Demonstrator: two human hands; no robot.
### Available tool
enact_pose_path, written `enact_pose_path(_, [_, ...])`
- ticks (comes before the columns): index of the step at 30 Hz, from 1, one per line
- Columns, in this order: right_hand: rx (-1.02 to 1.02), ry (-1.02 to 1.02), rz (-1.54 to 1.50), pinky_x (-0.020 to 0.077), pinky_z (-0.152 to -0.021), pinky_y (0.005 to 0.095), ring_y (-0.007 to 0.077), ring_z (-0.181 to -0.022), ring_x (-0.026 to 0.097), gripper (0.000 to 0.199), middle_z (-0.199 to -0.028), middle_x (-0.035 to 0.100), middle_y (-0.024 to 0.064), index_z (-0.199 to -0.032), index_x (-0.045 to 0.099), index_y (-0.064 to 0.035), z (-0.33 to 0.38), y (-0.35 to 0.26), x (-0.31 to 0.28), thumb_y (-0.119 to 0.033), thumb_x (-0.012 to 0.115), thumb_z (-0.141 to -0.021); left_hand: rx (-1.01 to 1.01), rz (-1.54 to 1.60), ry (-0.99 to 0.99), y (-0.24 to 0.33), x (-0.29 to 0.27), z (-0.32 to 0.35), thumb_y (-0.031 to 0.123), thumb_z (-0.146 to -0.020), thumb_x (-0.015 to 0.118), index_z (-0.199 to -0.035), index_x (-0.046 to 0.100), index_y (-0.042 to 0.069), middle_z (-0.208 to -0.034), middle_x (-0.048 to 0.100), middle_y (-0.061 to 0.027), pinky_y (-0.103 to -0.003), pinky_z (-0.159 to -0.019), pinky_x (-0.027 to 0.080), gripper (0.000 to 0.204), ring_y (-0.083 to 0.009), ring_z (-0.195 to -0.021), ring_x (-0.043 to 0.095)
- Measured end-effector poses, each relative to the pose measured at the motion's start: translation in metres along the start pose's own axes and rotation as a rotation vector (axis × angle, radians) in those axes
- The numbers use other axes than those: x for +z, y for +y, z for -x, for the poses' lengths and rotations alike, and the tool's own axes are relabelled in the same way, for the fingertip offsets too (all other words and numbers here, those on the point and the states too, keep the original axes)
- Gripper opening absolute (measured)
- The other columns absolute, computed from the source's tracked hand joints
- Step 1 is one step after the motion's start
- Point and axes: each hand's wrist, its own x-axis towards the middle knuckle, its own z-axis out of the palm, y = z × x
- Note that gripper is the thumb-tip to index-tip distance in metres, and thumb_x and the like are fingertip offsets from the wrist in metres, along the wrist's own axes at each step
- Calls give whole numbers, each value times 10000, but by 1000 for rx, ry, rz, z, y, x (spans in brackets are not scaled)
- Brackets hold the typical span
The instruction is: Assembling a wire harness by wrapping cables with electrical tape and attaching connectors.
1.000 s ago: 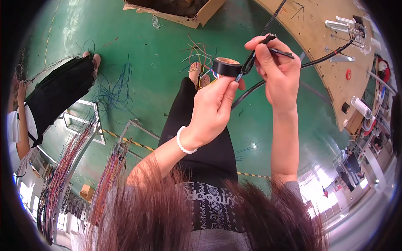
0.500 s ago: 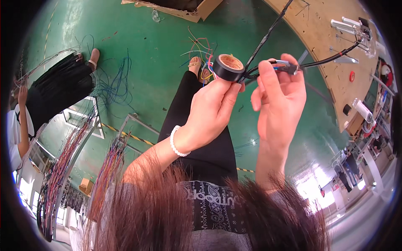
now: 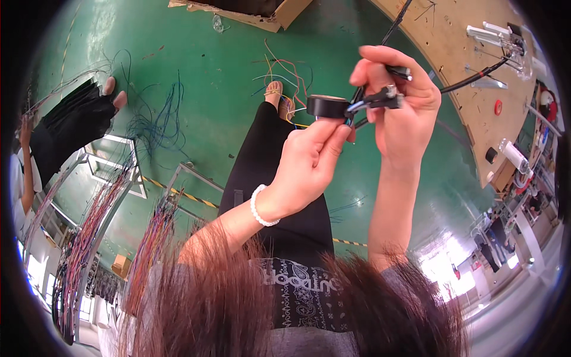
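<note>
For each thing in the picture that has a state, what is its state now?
left hand: raised, fingers holding the tape roll
right hand: raised, closed around the black cable
tape roll: black, held in the air against the cable end
black cable: held at one end, running to the wooden board
cardboard box: open, lying on the green floor
loose wires: scattered on the floor

The left hand (image 3: 306, 163) gripped a black tape roll (image 3: 327, 106) at its fingertips. Just beside them, the right hand (image 3: 401, 101) pinched a black cable (image 3: 476, 76) with a connector end (image 3: 380, 98) touching the roll. Loose coloured wires (image 3: 279, 68) lay on the green floor (image 3: 208, 89) beyond the fingers.
</note>
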Motion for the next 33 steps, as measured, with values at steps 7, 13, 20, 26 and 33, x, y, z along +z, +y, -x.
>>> enact_pose_path(7, [84, -106, -52, 437, -728, 204, 62, -883, 488, 688, -1278, 545, 139, -1455, 312, -15, 28, -5, -2, 4, 648, -854, -2, -83, 138, -6, 3, -2, 101, -936, 580, -853, 610, 15, -522, 464, -80, -315, -426, 327, 123, -177, -421, 451])
enact_pose_path(13, [-111, 275, 572, 469, -601, 187, 102, -734, 604, 243, -985, 679, 107, -1137, 637, 64, 43, -5, 29, -3, 631, -904, 264, -463, 139, -4, 6, -2, 88, -855, 648, -832, 608, 39, -627, 586, -134, -410, -494, 449, 67, -330, -572, 603])
enact_pose_path(20, [147, -31, 195, 361, -455, 165, 35, -561, 481, 167, -825, 686, 113, -1037, 675, 51, 21, -28, -14, -65, 602, -943, 95, -114, -26, -4, -5, 4, 127, -966, 552, -903, 628, 21, -554, 476, -90, -341, -457, 366, 145, -199, -457, 483])
enact_pose_path(26, [244, -37, -92, 286, -426, 159, 18, -505, 392, 250, -845, 687, 99, -1092, 659, 33, 9, 8, -23, -172, 565, -986, -328, 471, -276, -2, -28, -3, 412, -1030, 300, -1191, 574, -24, -705, 446, 38, -220, -630, 299, 540, -66, -650, 366])
enact_pose_path(33, [161, 23, -148, 283, -441, 153, 11, -502, 362, 238, -854, 699, 128, -1068, 628, -5, 9, 2, -12, -214, 534, -1006, -417, 639, -298, 2, -36, -6, 308, -998, 425, -1225, 536, -51, -708, 497, 14, -229, -598, 320, 439, -73, -617, 392])
